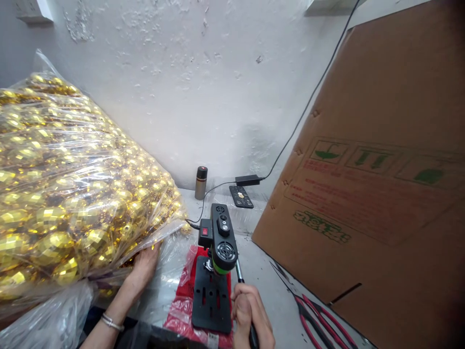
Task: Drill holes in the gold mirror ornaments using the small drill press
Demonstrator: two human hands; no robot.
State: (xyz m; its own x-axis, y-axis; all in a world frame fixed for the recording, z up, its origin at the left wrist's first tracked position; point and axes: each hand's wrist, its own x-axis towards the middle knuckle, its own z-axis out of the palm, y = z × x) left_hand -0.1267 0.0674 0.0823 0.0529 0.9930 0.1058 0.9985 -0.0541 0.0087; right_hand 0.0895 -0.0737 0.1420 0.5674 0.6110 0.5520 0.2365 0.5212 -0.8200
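A large clear plastic bag full of shiny gold faceted beads fills the left side. My left hand, with a bracelet on the wrist, reaches in under the bag's lower edge; its fingers are hidden by plastic and beads. In the middle stands a small black bench machine with round vents, a green ring and a red switch. Its slotted base plate lies on red plastic packaging. My right hand is closed round the black grip of the machine's lever, at the right of the base.
Red-handled scissors lie on the right, beside a big cardboard box. Behind the machine are a dark spray-can-like bottle, a phone-shaped black item and a power adapter. Its cable runs up the white wall.
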